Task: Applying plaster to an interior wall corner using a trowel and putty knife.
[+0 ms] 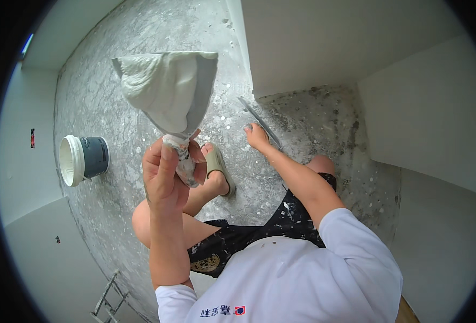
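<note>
My left hand is closed round the plaster-smeared handle of a broad putty knife, raised blade-up in front of me. A thick mound of white putty covers most of its blade, leaving the right side bare grey metal. Lower down and to the right, my right hand grips a long thin plastering trowel by its handle. The trowel shows nearly edge-on, close to the foot of a wall corner. Whether its blade touches the wall or floor, I cannot tell.
On the speckled grey floor at left, a white-and-dark bucket lies or stands with its mouth toward the left wall. A pale wall corner juts in at upper right. A stepladder is at lower left. My sandalled foot is below the trowel.
</note>
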`<move>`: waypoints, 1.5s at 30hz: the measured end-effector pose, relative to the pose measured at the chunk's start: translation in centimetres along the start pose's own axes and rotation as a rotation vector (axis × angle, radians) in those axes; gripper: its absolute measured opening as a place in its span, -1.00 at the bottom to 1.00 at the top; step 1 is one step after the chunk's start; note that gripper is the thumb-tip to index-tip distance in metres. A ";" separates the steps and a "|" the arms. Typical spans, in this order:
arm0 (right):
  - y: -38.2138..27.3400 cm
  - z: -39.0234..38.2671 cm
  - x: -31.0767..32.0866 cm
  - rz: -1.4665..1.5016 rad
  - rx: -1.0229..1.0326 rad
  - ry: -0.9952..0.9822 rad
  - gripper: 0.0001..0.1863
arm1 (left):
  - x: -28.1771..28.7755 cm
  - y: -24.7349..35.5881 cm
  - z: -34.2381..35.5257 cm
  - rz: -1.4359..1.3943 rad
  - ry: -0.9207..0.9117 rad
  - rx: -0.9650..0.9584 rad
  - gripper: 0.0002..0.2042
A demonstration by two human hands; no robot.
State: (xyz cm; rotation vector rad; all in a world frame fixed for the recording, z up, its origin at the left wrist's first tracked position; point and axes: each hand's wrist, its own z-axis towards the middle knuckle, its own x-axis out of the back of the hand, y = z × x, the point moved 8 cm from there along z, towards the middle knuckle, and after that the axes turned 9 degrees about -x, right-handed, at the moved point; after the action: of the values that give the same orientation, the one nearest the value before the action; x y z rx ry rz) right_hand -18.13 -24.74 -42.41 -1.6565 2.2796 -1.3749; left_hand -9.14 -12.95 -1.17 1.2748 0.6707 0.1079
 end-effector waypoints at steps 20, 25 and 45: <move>-3.3 -20.2 19.8 0.193 0.556 0.361 -0.54 | 0.3 -1.8 -1.5 0.110 0.017 0.098 -0.59; 5.7 -26.1 33.8 0.528 0.261 0.667 -0.64 | -4.6 -5.2 -3.1 0.182 -0.197 0.359 -0.67; 8.4 -25.0 34.0 1.242 0.151 -0.382 -0.57 | -12.4 -10.4 -3.9 -0.069 -0.500 0.664 -0.65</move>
State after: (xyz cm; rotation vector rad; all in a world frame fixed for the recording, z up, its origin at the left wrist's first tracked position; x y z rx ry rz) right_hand -51.26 -34.66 -16.82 -0.1931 2.1306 -0.7601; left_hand -24.15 -18.25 -6.11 1.8211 0.3137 -0.5174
